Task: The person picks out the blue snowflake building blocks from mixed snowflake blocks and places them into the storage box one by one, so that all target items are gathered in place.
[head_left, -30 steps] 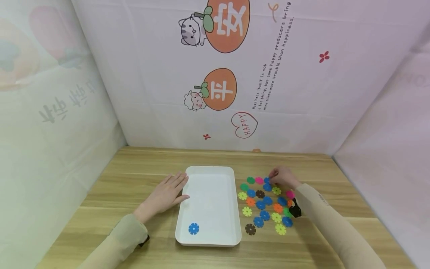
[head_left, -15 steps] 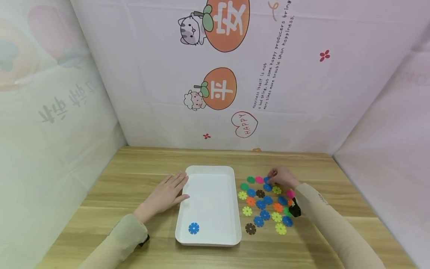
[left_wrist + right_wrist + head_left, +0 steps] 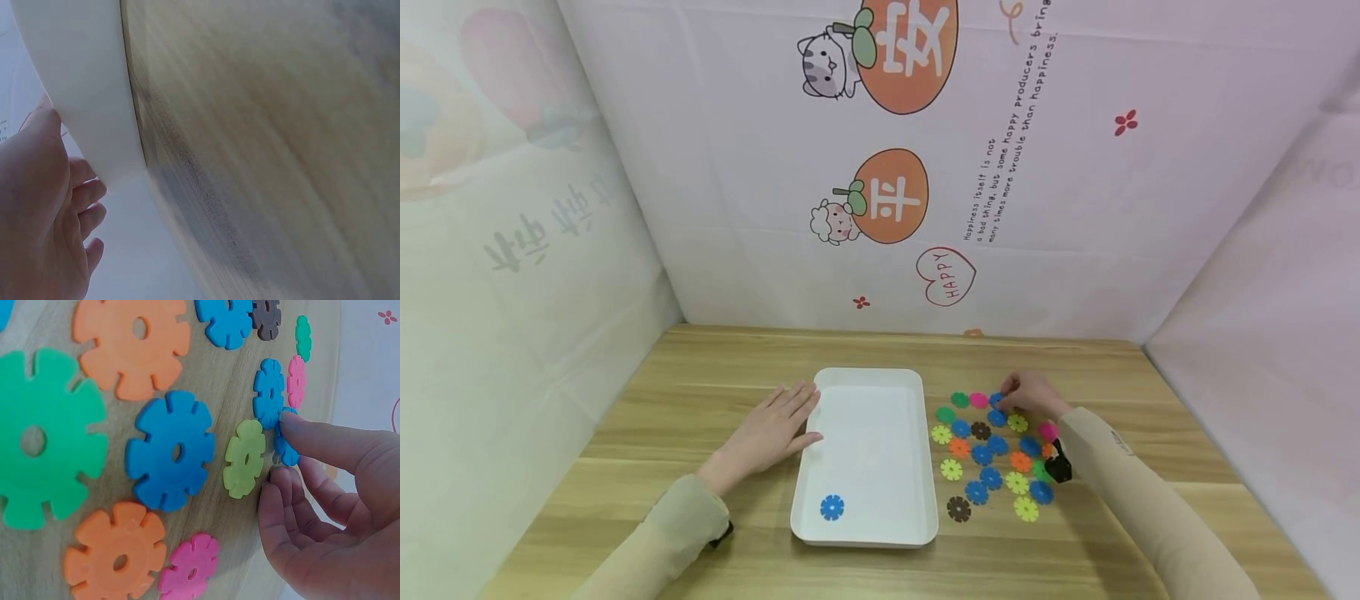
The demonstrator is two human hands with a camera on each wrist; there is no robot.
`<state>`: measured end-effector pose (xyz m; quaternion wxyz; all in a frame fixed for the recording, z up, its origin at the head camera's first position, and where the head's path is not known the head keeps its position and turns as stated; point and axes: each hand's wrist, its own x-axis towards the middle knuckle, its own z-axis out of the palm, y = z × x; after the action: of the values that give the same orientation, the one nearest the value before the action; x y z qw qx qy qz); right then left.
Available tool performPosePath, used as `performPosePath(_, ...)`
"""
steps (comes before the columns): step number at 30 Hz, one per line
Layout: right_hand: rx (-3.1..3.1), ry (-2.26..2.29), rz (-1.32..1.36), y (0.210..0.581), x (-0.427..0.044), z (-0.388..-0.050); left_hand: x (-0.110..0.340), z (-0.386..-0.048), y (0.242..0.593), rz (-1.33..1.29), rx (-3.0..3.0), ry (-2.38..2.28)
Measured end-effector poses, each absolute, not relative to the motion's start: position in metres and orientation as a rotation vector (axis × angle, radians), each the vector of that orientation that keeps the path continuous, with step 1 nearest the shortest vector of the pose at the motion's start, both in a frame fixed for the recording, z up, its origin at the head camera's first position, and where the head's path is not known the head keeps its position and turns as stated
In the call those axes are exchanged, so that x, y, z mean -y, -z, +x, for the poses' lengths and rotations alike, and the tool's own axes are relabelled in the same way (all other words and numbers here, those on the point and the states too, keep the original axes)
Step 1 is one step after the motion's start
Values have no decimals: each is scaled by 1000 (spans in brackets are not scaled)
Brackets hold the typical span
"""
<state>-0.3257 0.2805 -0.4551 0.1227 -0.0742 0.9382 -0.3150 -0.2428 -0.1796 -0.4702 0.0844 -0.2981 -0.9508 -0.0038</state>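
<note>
In the head view, my left hand [image 3: 765,437] rests with straight fingers on the left rim of a white rectangular tray [image 3: 876,450]. The left wrist view shows the fingers along the tray's outer wall [image 3: 87,94]. One blue snowflake disc [image 3: 832,507] lies flat near the tray's front left corner. My right hand [image 3: 1032,395] is at the back of the loose discs. Its thumb and index finger pinch a blue snowflake disc [image 3: 287,447], partly hidden by the thumb. Beside it lie another blue disc [image 3: 269,394] and a yellow-green disc [image 3: 245,459].
Right of the tray, several notched discs in blue, green, yellow, brown, orange and pink lie on the wooden table [image 3: 700,375], including a brown disc [image 3: 958,508] and an orange disc [image 3: 1020,462]. Printed white curtains [image 3: 760,275] stand behind and at both sides.
</note>
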Motion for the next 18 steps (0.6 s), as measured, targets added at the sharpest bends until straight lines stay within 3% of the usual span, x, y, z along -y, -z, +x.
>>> performPosePath(18,-2762,960,-298,446,-277,-322,180,-242,469,-893,2824,21)
